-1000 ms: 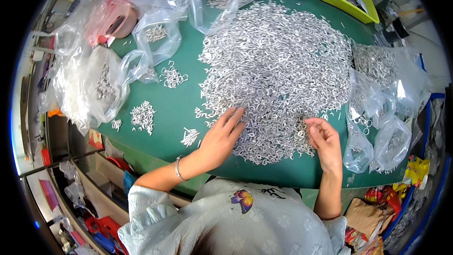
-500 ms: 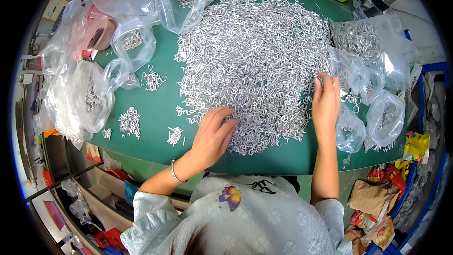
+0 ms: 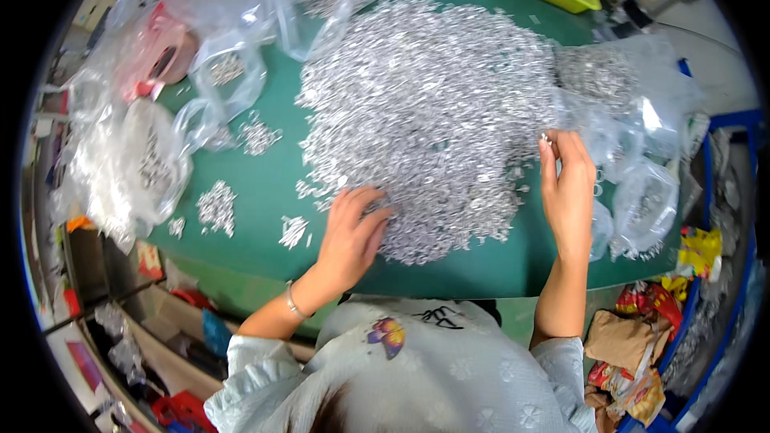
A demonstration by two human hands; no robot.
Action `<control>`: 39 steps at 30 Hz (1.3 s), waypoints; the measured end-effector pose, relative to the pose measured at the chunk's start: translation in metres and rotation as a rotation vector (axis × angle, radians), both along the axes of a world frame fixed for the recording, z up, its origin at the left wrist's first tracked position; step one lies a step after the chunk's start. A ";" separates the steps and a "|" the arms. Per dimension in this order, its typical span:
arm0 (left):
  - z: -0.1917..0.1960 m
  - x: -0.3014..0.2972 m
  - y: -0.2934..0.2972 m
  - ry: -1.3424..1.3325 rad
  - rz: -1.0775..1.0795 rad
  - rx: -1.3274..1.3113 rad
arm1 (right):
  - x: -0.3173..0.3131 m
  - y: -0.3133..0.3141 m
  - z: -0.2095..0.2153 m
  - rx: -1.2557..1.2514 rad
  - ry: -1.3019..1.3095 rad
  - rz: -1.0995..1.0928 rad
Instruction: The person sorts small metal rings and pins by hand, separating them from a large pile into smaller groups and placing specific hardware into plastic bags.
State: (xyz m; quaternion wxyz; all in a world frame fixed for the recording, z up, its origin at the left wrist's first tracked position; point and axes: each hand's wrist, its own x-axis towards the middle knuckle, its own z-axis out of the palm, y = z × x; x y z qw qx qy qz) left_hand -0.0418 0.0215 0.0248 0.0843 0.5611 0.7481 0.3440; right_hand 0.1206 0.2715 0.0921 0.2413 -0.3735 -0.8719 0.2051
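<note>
The right hand (image 3: pixel 571 186) pinches a small metal piece (image 3: pixel 546 139) between thumb and fingertips, just by the right edge of the big pile (image 3: pixel 433 112) of metal bits, which is spread over the green table (image 3: pixel 269 192). The left hand (image 3: pixel 348 232) is half spread at the pile's lower left edge, fingers bent and loosely apart; whether it holds anything, I cannot tell
</note>
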 end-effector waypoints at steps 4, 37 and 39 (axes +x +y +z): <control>-0.004 0.003 -0.004 -0.014 0.038 -0.008 | 0.045 0.062 0.039 0.387 0.093 -0.160; -0.025 -0.115 0.085 0.240 0.079 0.158 | 0.014 -0.072 -0.047 -0.847 0.103 0.348; -0.022 -0.120 0.085 0.042 0.091 0.204 | 0.016 -0.070 -0.047 -0.912 0.121 0.304</control>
